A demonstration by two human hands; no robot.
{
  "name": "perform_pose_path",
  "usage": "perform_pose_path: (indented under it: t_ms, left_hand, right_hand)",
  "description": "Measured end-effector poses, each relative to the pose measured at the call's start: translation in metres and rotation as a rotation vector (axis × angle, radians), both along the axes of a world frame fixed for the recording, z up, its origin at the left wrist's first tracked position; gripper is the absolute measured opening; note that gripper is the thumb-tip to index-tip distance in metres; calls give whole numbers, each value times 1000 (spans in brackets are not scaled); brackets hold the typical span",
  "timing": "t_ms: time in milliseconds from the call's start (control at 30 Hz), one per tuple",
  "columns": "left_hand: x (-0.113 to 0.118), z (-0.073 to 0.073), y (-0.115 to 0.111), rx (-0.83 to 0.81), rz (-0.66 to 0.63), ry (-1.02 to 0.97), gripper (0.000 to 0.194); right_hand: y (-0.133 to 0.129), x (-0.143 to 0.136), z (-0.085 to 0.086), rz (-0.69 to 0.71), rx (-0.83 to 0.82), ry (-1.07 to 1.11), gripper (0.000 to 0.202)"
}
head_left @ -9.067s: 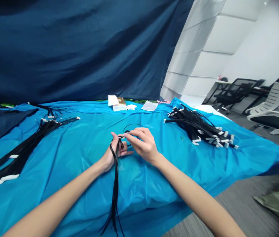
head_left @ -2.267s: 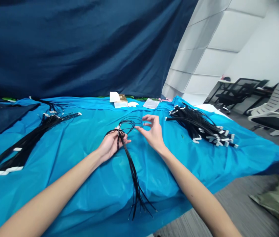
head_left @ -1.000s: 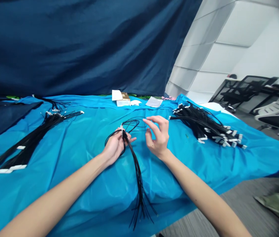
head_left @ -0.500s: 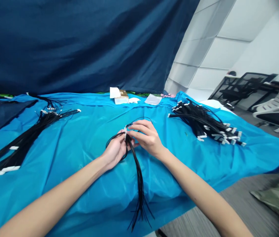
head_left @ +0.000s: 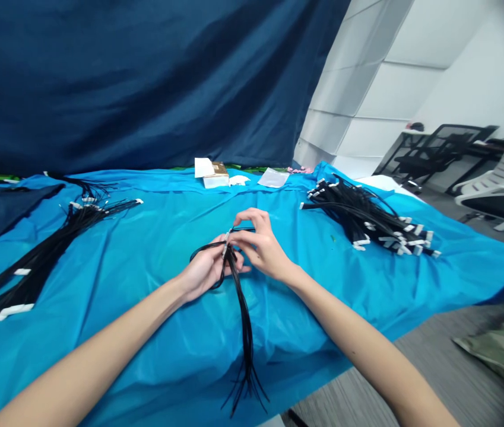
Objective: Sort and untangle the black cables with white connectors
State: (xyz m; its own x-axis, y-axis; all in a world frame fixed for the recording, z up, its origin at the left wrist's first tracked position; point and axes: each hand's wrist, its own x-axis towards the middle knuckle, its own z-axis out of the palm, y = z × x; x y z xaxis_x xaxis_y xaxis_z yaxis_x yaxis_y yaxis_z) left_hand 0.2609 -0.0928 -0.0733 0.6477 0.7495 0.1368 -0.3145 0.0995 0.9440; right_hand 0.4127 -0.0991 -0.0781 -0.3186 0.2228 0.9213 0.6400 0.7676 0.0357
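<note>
Both hands meet over the blue cloth around a wire harness (head_left: 245,314), a bundle of thin black wires fixed to a small white connector (head_left: 226,242). My left hand (head_left: 205,270) is closed on the connector, thumb against it, with a loop of black wire bulging over the fingers. My right hand (head_left: 260,243) pinches at the connector's right side; thumb and index are bent close to it, and black wires pass beneath the fingers. Loose wire ends fan out downward, toward the cloth's front edge. Which single wire the right fingertips grip is too small to tell.
Black wire bundles with white connectors (head_left: 18,309) lie at left. Another pile of connector-ended wires (head_left: 363,216) lies at right. A small box (head_left: 215,176) and a clear plastic bag (head_left: 273,177) sit at the back of the blue cloth (head_left: 145,350). Chairs (head_left: 496,196) stand beyond.
The right fingers have drawn in and bent more around the connector. The thin wire arcing above them has come down to lie by the fingers. The view has shifted slightly.
</note>
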Motion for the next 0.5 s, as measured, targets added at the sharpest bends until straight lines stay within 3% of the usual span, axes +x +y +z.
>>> perform_pose_path:
  t_ms: [100, 300, 500]
  left_hand:
    - [1, -1, 2, -15, 19, -33, 20]
    - [8, 1, 2, -107, 261, -132, 20]
    - [8, 0, -1, -55, 212, -115, 18]
  right_hand:
    - [1, -1, 0, -11, -23, 34, 18]
    - [3, -2, -1, -22, -28, 20, 14]
    - [2, -2, 0, -5, -66, 54, 15]
